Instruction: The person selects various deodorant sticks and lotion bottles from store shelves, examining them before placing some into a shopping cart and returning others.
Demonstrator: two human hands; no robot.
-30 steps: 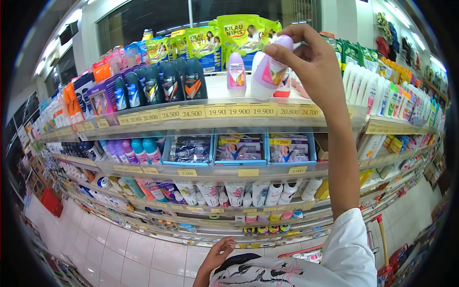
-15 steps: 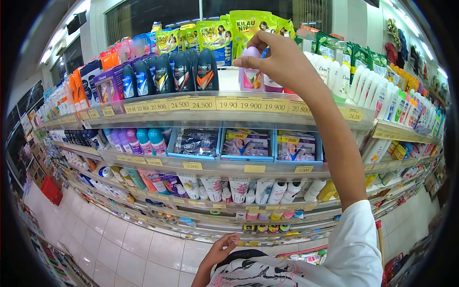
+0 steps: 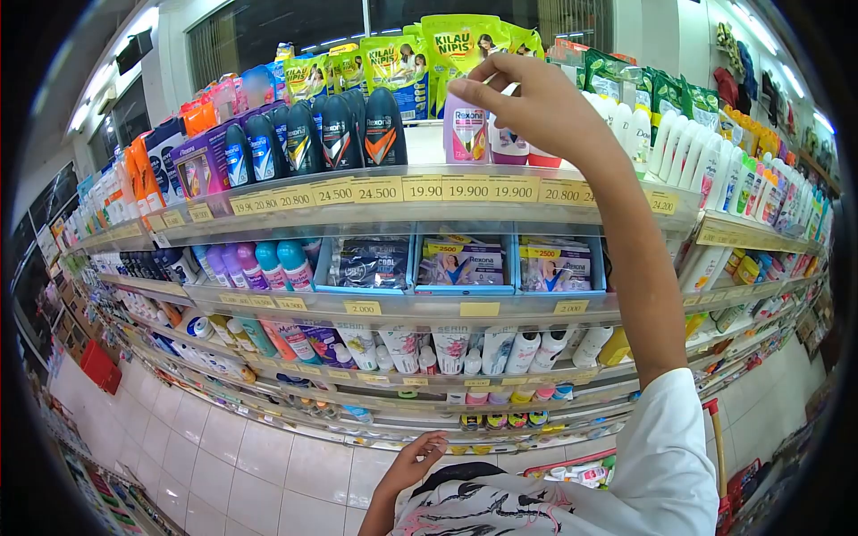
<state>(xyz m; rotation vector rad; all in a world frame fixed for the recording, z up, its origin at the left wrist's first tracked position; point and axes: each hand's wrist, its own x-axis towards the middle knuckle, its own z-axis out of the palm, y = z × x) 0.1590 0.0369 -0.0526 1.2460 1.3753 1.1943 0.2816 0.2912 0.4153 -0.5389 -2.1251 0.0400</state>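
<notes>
My right hand (image 3: 523,100) reaches up to the top shelf, thumb and fingers bent at the cap of a lilac and pink Rexona roll-on deodorant (image 3: 468,136). The bottle stands upright on the shelf, its top covered by my thumb. Directly beside it, partly behind my hand, is a roll-on with a dark pink base (image 3: 509,147). Low in front of my body hangs my left hand (image 3: 418,460), fingers loosely apart, holding nothing.
Dark Rexona roll-ons (image 3: 340,132) line the shelf to the left, white Dove bottles (image 3: 642,141) to the right. Green Kilau Nipis pouches (image 3: 456,49) stand behind. Price labels (image 3: 469,188) run along the shelf edge. A red-rimmed basket or cart (image 3: 581,469) with goods is beside me.
My right hand has shifted slightly up, its thumb rising from the bottle's left side to its cap. The lilac bottle keeps its place on the shelf. My left hand is nearly unchanged.
</notes>
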